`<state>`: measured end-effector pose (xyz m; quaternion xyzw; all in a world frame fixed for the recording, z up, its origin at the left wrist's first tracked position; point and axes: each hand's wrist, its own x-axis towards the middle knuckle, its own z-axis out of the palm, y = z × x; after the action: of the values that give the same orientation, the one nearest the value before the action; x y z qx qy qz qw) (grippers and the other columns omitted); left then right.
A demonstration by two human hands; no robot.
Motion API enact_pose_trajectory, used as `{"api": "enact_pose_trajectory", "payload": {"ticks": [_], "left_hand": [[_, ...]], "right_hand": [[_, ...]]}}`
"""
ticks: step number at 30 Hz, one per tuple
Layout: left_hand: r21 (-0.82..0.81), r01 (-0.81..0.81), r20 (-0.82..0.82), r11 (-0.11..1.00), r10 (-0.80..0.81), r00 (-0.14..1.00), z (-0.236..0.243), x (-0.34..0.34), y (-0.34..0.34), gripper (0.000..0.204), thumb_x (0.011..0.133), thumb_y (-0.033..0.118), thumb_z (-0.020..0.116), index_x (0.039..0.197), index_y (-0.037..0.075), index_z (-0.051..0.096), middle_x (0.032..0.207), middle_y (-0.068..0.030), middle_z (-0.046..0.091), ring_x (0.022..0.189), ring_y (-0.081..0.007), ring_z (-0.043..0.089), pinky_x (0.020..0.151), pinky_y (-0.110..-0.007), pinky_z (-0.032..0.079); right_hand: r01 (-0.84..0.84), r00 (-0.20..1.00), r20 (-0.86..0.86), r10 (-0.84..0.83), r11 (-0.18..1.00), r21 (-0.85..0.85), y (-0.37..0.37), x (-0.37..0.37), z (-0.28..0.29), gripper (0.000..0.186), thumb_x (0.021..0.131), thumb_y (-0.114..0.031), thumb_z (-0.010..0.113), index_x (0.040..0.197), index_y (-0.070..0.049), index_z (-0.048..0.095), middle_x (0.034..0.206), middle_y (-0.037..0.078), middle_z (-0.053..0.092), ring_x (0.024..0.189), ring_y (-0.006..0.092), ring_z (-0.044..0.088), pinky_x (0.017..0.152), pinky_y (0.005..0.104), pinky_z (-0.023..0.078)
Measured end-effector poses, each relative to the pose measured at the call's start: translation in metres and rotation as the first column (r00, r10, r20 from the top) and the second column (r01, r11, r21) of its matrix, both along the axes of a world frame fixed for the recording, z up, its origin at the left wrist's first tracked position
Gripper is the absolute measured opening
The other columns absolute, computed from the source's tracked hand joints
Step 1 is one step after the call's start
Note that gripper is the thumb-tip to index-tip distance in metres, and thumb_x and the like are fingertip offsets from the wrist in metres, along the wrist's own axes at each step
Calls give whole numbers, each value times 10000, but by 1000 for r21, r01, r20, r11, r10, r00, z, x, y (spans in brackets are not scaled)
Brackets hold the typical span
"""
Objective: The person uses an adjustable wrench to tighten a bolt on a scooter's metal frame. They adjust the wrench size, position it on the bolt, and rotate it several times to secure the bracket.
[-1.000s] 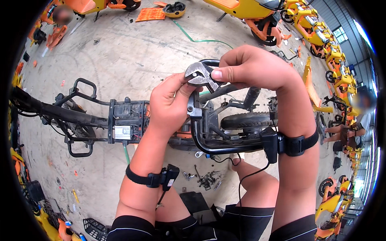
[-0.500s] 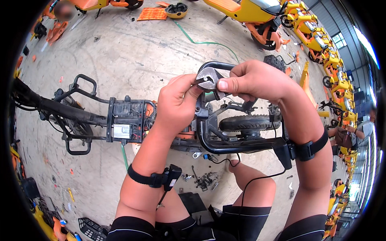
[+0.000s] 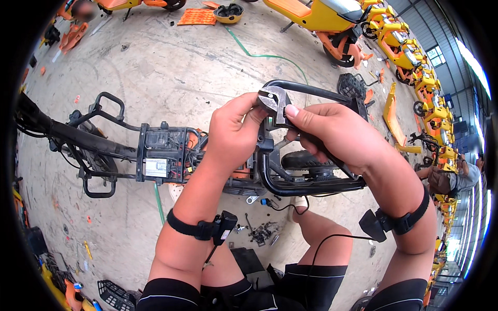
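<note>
My right hand (image 3: 327, 127) is closed round the dark handle of an adjustable wrench (image 3: 276, 97), its thumb close to the grey metal head. The wrench head sits at the top of a black tubular frame bar (image 3: 266, 179). My left hand (image 3: 233, 129) pinches thumb and forefinger against the jaw side of the head; whatever lies between those fingertips is hidden. Below the hands stands a stripped black scooter frame (image 3: 104, 142), with a battery-like box (image 3: 156, 167) in its middle and a wheel (image 3: 308, 160) under the bar.
Loose bolts and small metal parts (image 3: 263, 233) lie on the floor near my legs. A black cable with a blue connector (image 3: 265, 202) hangs below the bar. Yellow scooters (image 3: 311, 15) stand at the back and right. Another person (image 3: 461, 173) is at the far right.
The wrench head has turned and shifted slightly right. My right hand has swung lower, wrapping further round the handle, and its forearm has dropped. The left hand has moved slightly right.
</note>
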<state>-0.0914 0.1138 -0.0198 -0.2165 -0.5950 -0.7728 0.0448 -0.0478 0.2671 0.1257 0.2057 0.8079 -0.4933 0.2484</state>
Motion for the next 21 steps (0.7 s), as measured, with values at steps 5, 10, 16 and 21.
{"api": "enact_pose_trajectory", "payload": {"ticks": [5, 10, 16, 21], "left_hand": [[-26, -2, -13, 1000, 1, 1000, -3, -2, -1, 186, 965, 40, 637, 1131, -17, 701, 932, -102, 729, 850, -146, 656, 772, -294, 523], [-28, 12, 8, 1000, -12, 1000, -3, -1, -2, 187, 939, 1, 629, 1112, -19, 699, 924, -123, 726, 837, -180, 672, 767, -303, 526], [-33, 16, 18, 999, -15, 1000, -4, -2, -1, 180, 931, -5, 632, 1097, -11, 701, 919, -136, 723, 838, -201, 680, 768, -311, 528], [-44, 33, 100, 998, -28, 995, 5, 1, -4, 186, 934, -18, 609, 1095, -10, 701, 899, -122, 720, 830, -179, 671, 766, -313, 529]], "right_hand": [[67, 997, 29, -66, 997, -39, -1, 3, -12, 479, 967, -500, 680, 811, -49, 640, 641, -20, 550, 511, 67, 493, 445, 227, 375], [35, 999, -15, -36, 998, -50, 4, 2, -20, 569, 920, -569, 707, 759, -28, 630, 582, -9, 525, 460, 73, 460, 414, 231, 347], [-109, 993, -38, 112, 991, 79, 16, -10, -15, 655, 879, -643, 711, 670, -30, 615, 545, 5, 513, 448, 87, 461, 417, 237, 345], [-115, 993, -30, 118, 988, 102, 10, -15, -14, 683, 867, -682, 695, 667, -35, 611, 552, 4, 507, 459, 93, 459, 425, 254, 354]]}}
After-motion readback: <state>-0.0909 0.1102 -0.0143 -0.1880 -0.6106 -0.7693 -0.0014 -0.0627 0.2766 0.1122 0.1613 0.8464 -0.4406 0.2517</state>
